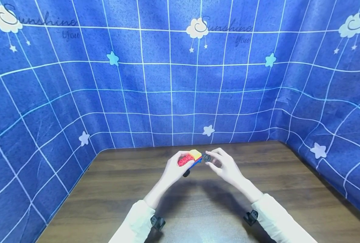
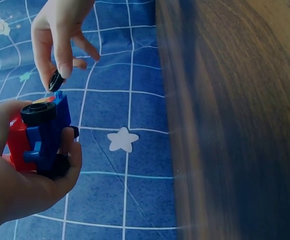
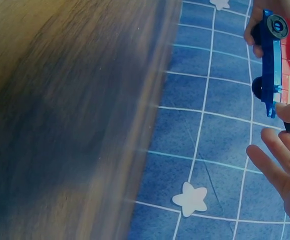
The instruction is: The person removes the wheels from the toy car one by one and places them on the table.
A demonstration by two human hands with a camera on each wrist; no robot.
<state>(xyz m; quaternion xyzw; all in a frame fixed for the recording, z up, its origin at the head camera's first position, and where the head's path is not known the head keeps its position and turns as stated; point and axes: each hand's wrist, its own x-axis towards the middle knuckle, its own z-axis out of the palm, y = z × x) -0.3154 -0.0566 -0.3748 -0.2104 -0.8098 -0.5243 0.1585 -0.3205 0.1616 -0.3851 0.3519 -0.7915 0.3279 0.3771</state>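
Above the table, my left hand (image 1: 174, 169) grips a toy car (image 1: 186, 160) built of red, yellow and blue blocks. Its blue base (image 3: 271, 60) carries several black wheels, one of them (image 3: 277, 26) facing the right wrist camera. Thumb and fingertips of my right hand (image 1: 227, 166) pinch a loose black wheel (image 1: 206, 157) close beside the car's yellow end. The left wrist view has this wheel (image 2: 56, 80) just off a blue peg (image 2: 59, 94) at the base's end. The other fingers of my right hand spread away from the wheel.
Below both hands lies a dark wooden table (image 1: 125, 175). A blue curtain (image 1: 155, 101) with white grid lines, stars and clouds hangs along its back and sides. Small black devices (image 1: 158, 223) sit at both wrists, by the white sleeves (image 1: 134, 221).
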